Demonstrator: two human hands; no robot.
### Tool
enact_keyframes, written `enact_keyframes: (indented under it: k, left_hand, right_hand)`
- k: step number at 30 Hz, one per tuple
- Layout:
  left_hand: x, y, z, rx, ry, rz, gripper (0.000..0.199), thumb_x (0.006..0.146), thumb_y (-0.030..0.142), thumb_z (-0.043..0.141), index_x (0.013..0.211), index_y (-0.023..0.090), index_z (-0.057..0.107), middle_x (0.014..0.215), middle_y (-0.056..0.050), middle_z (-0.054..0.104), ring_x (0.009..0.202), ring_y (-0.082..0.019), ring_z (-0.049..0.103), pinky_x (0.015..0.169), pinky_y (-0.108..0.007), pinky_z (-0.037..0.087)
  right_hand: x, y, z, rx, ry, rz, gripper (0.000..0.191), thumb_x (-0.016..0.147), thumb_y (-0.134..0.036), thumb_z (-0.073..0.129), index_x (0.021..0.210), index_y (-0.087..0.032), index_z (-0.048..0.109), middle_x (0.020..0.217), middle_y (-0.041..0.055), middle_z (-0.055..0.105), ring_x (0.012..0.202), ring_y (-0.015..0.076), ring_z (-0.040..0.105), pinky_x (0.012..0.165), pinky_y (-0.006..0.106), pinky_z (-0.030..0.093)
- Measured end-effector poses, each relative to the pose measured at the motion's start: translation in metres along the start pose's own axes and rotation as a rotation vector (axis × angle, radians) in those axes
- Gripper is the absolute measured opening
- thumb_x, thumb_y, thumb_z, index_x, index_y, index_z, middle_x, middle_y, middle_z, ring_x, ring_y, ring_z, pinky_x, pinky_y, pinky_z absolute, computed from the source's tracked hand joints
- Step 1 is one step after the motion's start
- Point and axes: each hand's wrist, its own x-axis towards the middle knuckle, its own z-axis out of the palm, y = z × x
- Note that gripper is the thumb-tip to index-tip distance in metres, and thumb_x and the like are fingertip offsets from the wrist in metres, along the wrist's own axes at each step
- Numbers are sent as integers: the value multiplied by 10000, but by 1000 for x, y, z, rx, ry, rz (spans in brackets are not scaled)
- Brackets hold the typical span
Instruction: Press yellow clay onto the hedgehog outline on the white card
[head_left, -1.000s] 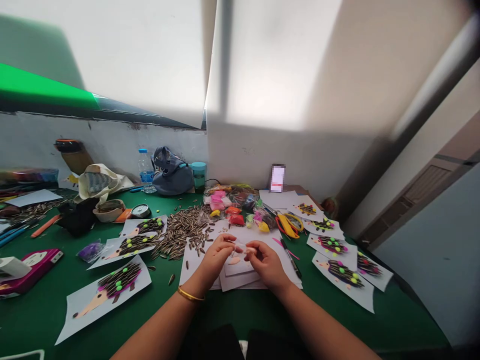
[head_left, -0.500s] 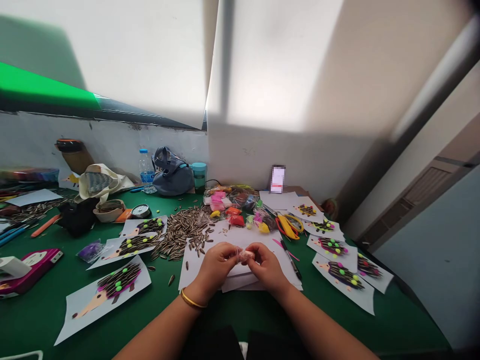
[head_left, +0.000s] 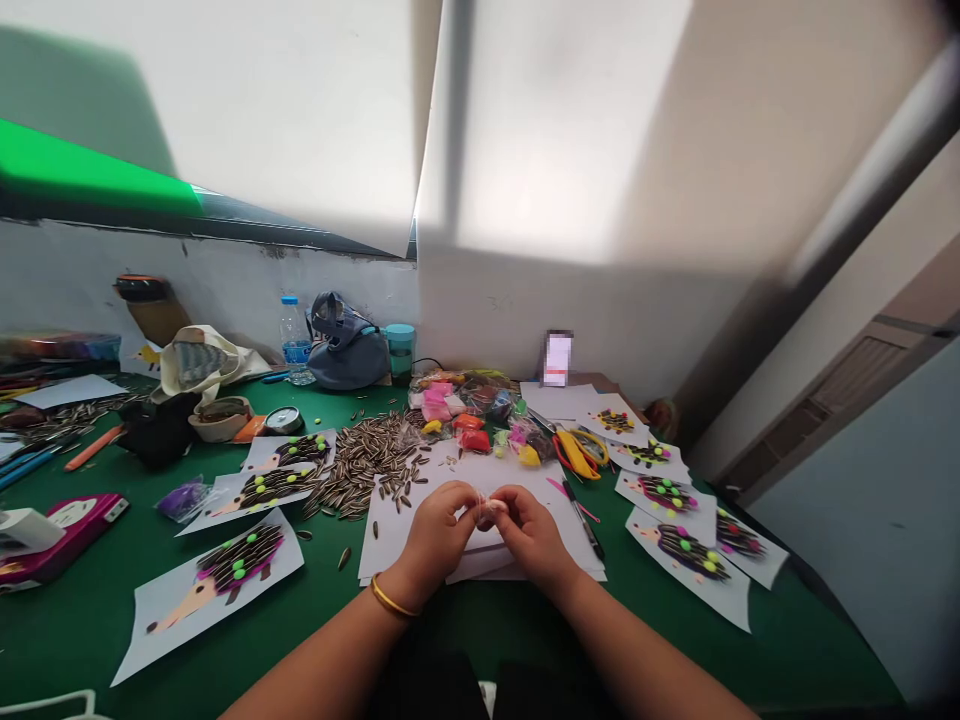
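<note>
My left hand [head_left: 441, 532] and my right hand [head_left: 532, 535] meet above a stack of white paper [head_left: 471, 568]. Pinched between the fingertips of both is a small clear plastic bag [head_left: 490, 508] with pale pink, soft-looking stuff in it, probably modelling clay. The fingers cover much of the bag. Striped sunflower seeds [head_left: 367, 460] lie heaped left of the paper, some spilling onto it. Right of my right hand rest a black pen [head_left: 583, 518] and a thin pink stick [head_left: 559, 487].
Bags of coloured clay [head_left: 472, 436] and yellow-handled scissors [head_left: 576, 455] lie beyond the paper. Hedgehog pictures made with seeds flank me, one at left [head_left: 210, 590], several at right [head_left: 686, 560]. A phone [head_left: 556, 358] leans on the wall. A water bottle [head_left: 295, 345] and blue bag [head_left: 343, 350] stand behind.
My fingers have shifted slightly on the small bag, drawing closer around it, so less of it shows. The view has moved a little; everything on the table stays put.
</note>
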Motion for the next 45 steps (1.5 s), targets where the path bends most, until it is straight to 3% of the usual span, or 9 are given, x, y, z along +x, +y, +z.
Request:
enact_keyframes:
  k: [6,16,22,25,29,36,40,45]
  left_hand:
    - [-4,-7,2,64,97,49,163,939,300,522,885,204,642,921,-48,660,912,-189,603,837,-336,484]
    - [0,-9,-1,-36,-38,-9,178,905,337,576,828,207,668,936,-52,641,927,-193,600,863,-346,489]
    - [-2,-5,-3,18,138,42,152,950,276,465,884,204,581,1033,-78,602,1038,-210,547,941,-371,439]
    - [-1,-7,-6,4,195,24,178,953,301,459,839,204,556,934,-52,595,944,-192,551,882,-333,446]
    - [1,-11,-6,-101,225,-106,216,930,345,496,796,197,580,767,-13,588,735,-158,546,703,-279,460]
    - [6,-21,-3,-410,300,-270,230,776,345,698,931,175,692,893,-59,705,825,-188,653,775,-321,533]
    - [5,-21,-4,-408,237,-262,211,779,352,691,900,186,737,909,-72,720,857,-202,663,784,-328,539]
    - [5,-19,-6,-339,215,-238,172,726,352,738,730,182,714,741,-29,690,706,-164,631,671,-284,532]
  right_hand:
    - [1,1,-4,-3,51,40,262,908,-456,575,975,-204,547,796,37,684,760,185,681,705,297,510]
    - [0,0,0,23,-3,58,300,909,-493,556,973,-200,556,808,36,675,761,185,684,712,303,525]
    - [4,1,-9,-168,98,3,302,928,-495,504,975,-201,558,838,40,633,774,184,640,698,292,501]
    - [6,1,-13,-326,145,-52,303,924,-483,508,946,-199,611,883,56,616,790,187,585,712,299,481]
    - [13,1,-15,-387,138,-12,266,899,-449,547,938,-203,638,894,54,609,770,188,566,681,296,479]
    - [52,13,-29,-496,207,-52,178,837,-308,569,949,-188,639,929,60,589,776,187,577,733,336,517]
    - [68,20,-34,-577,140,-88,382,810,-176,502,1175,-195,610,1134,98,594,839,183,621,813,369,533]
    - [55,15,-34,-698,135,-119,488,815,-133,473,1284,-235,561,1297,111,530,875,186,641,879,404,521]
